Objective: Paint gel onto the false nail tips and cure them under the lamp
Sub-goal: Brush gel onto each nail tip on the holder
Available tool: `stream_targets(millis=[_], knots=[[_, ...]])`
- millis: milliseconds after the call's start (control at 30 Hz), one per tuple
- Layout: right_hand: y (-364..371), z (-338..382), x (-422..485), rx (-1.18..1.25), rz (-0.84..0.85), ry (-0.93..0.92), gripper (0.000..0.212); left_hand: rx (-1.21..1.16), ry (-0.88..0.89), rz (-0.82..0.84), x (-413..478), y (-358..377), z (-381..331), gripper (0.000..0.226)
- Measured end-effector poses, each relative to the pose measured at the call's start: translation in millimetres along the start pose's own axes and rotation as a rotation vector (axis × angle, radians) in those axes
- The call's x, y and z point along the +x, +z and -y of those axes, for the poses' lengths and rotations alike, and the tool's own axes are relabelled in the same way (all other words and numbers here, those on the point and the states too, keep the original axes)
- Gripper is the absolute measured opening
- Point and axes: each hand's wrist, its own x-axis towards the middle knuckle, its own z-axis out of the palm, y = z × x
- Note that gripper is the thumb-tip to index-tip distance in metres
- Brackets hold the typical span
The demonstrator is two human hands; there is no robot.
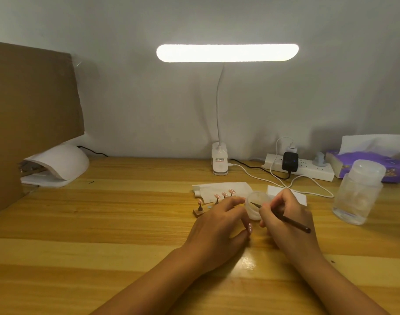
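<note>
One nail tip (249, 228) — between hands (217, 227) (287, 220), brush (295, 224) at jar (254, 211)

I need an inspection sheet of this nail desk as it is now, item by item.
Surface: wooden desk, glare near the wrists.
Job's things: nail tips on stand; frosted jar; curing lamp far left.
Clutter: paper sheets, clear bottle, tissue pack, cardboard box.
Hands: left hand pinches loose tip; right hand holds brush, bristles in jar.
Cables: white cable and black cable by power strip.
Surroundings: lit desk lamp, grey wall.
</note>
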Motion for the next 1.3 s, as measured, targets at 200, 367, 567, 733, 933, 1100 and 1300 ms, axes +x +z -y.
stream_targets(millis=[200, 367, 567, 733, 933, 1100, 1300], knots=[[-1, -2, 0, -0.010, 0.000, -0.020, 0.017, 0.032, 0.010, 0.003, -1, -1, 0, 0.009], [0, -3, 0, -0.004, 0.000, -0.029, 0.016, 0.050, 0.006, 0.006, -2, -3, -2, 0.009], [1, -5, -1, 0.012, -0.017, -0.049, 0.017, 0.070, 0.000, 0.017, -1, -4, -4, 0.009], [2, -8, 0, 0.017, -0.028, -0.070, 0.017, 0.063, -0.004, 0.021, -1, -5, -4, 0.010], [4, -11, 2, 0.054, -0.030, -0.100, 0.016, 0.062, -0.010, 0.034, -2, -4, -3, 0.010], [4, -13, 2, 0.051, -0.017, -0.110, 0.015, 0.057, -0.015, 0.037, -2, -4, -3, 0.010], [5, -13, 2, 0.049, -0.005, -0.132, 0.014, 0.060, -0.030, 0.036, -2, -3, -2, 0.009]])
